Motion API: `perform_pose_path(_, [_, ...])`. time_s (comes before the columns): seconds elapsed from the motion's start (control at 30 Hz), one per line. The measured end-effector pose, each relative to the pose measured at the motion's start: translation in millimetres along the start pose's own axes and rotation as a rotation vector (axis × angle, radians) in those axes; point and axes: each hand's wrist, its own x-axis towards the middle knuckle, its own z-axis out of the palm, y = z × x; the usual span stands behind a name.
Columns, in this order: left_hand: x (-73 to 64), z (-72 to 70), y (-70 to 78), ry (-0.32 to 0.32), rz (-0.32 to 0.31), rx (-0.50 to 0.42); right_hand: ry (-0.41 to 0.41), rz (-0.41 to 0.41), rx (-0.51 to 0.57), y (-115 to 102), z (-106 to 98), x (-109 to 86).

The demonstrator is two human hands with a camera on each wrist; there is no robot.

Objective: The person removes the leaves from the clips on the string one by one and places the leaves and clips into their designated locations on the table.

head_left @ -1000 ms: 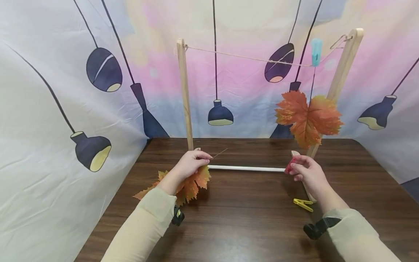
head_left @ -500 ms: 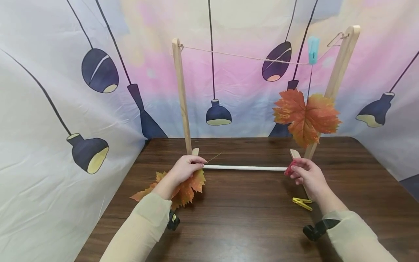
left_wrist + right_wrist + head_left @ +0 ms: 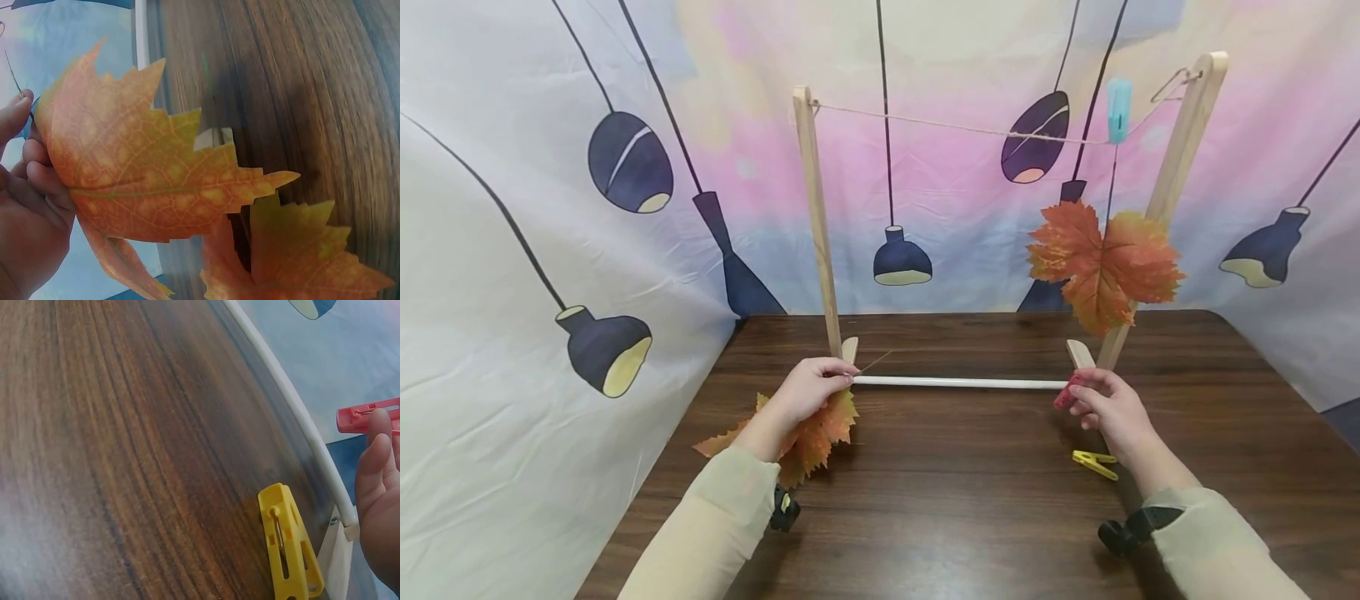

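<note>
My left hand point(image 3: 808, 387) pinches the thin stem of an orange maple leaf point(image 3: 144, 169) between thumb and fingers, at the left end of the white rod. The stem's tip sticks out past the fingertips. A second maple leaf point(image 3: 300, 256) lies lower, close over the tabletop, partly covered by the held one. My right hand point(image 3: 1108, 408) pinches a red clothespin point(image 3: 362, 417) near the rod's right end. Another maple leaf point(image 3: 1101, 262) hangs from a string line point(image 3: 962, 128) by a blue clothespin point(image 3: 1118, 112).
Two wooden posts point(image 3: 817, 208) carry the string line, joined low down by a white rod point(image 3: 958, 382). A yellow clothespin point(image 3: 287, 544) lies on the brown table point(image 3: 955, 483) near my right wrist. A cloth backdrop with printed lamps point(image 3: 902, 258) stands behind.
My left hand has drawn leftward and slightly toward me, carrying the leaf. The right hand keeps hold of the red clothespin in nearly the same place. The head view has shifted slightly.
</note>
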Motion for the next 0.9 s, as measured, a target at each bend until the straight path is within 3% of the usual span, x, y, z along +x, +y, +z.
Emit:
perform_pose_path(0.4, [-7.2,-19.3,1.4,0.014,0.019,0.072,-0.001,-0.009,-0.034,5,-2,-1.8])
perform_pose_path(0.6, [-11.4,-25.6,-0.7,0.002,0.021,0.110,0.002,-0.010,-0.015,9,-1,-3.5])
perform_pose_path(0.9, [-12.6,-29.3,-5.3,-0.012,0.031,0.136,0.009,0.008,-0.078,11,-4,-4.9])
